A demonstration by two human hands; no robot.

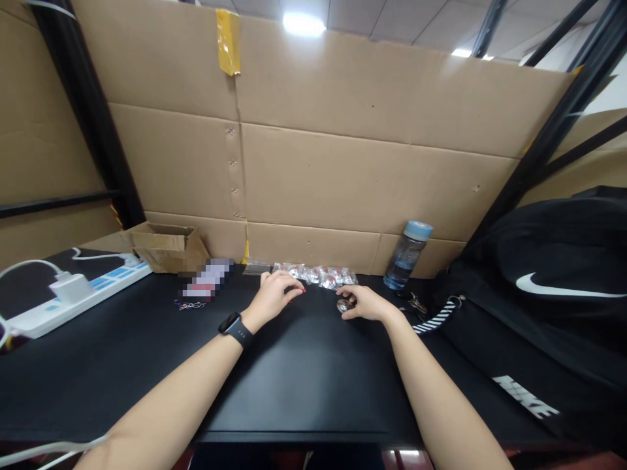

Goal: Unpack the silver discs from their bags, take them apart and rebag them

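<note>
My left hand (275,297), wearing a dark watch (236,329), hovers over the black tabletop with its fingers curled in. Spots of red show at its fingertips; I cannot tell what they are or what the fingers hold. Across from it, my right hand (366,303) has its thumb and fingers closed around a small round shiny metal piece (343,305), low at the table surface. Just behind both hands lies a row of small clear packets (330,279) with silvery and red contents. A flat clear packet (257,268) lies at the row's left end.
A water bottle (406,256) with a blue lid stands at back right, near keys (417,303) and a black bag (533,339). An open cardboard box (166,251), a blurred packet (208,279) and a white power strip (83,297) are left. A cardboard wall (343,183) closes the back.
</note>
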